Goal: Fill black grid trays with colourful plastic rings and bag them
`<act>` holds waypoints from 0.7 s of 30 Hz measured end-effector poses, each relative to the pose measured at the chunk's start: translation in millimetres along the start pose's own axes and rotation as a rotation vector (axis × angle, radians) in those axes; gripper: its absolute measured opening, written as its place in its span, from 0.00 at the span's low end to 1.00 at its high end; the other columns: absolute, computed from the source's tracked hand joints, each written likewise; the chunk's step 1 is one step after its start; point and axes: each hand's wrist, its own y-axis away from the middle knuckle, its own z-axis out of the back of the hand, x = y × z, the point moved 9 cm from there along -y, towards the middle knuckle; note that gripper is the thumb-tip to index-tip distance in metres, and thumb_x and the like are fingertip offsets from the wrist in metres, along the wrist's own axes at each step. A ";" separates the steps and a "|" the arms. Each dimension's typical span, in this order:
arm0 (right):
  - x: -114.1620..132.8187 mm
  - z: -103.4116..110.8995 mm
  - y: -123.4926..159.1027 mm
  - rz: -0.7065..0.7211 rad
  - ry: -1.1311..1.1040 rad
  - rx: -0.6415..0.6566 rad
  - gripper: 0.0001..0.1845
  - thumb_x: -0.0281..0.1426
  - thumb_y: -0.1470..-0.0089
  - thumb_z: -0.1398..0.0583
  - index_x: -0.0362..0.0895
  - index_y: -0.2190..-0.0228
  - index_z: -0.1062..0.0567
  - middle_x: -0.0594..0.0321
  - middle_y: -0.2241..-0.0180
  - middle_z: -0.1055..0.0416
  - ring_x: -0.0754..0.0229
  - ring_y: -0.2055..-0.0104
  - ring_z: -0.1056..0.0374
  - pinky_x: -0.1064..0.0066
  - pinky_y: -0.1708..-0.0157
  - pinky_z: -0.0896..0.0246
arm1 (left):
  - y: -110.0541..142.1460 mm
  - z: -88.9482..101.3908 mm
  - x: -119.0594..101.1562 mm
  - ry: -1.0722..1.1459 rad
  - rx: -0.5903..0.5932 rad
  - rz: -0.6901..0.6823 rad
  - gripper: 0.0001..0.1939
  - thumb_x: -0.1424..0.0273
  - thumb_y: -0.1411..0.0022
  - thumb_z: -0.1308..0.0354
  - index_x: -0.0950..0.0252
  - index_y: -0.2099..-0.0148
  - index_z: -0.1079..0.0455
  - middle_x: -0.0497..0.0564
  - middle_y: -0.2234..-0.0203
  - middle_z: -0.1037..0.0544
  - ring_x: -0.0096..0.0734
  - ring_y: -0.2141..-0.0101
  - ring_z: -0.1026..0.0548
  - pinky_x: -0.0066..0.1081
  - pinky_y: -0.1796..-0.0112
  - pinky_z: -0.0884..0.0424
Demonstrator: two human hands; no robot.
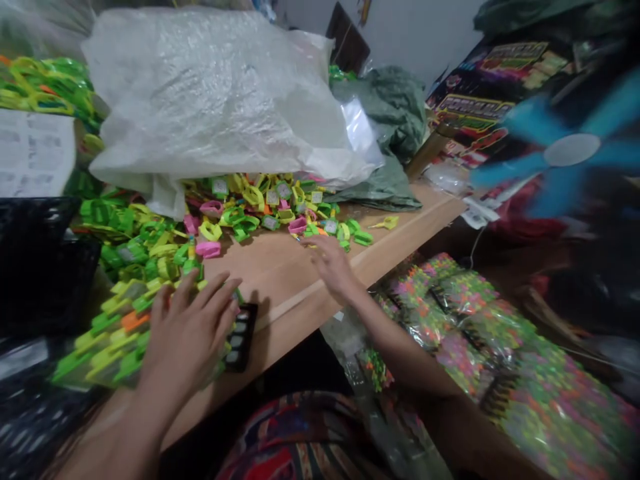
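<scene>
My left hand (186,328) lies palm down with fingers spread over rows of small green, yellow and orange plastic pieces that look like toy watches (113,340). These rows sit on a black slotted tray (241,337), whose right end shows beside my fingers. My right hand (333,263) reaches to the front edge of a loose pile of similar pieces (250,207) in green, yellow and pink, many with grey square faces. Its fingers are stretched out and apart, close to the pile, with nothing plainly held.
A big white plastic sack (215,93) lies behind the pile. Black trays (45,267) stand at the left. One yellow piece (389,223) lies near the table edge (425,227). A blue fan (570,150) spins at right, above bagged colourful pieces (540,380).
</scene>
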 end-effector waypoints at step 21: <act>-2.0 0.1 11.9 -0.047 0.048 -0.068 0.14 0.36 0.34 0.43 0.44 0.52 0.22 0.55 0.58 0.27 0.51 0.55 0.31 0.61 0.53 0.36 | 29.2 18.3 -3.0 0.032 -0.074 0.091 0.32 0.51 0.26 0.61 0.60 0.29 0.41 0.54 0.28 0.44 0.59 0.28 0.56 0.62 0.33 0.51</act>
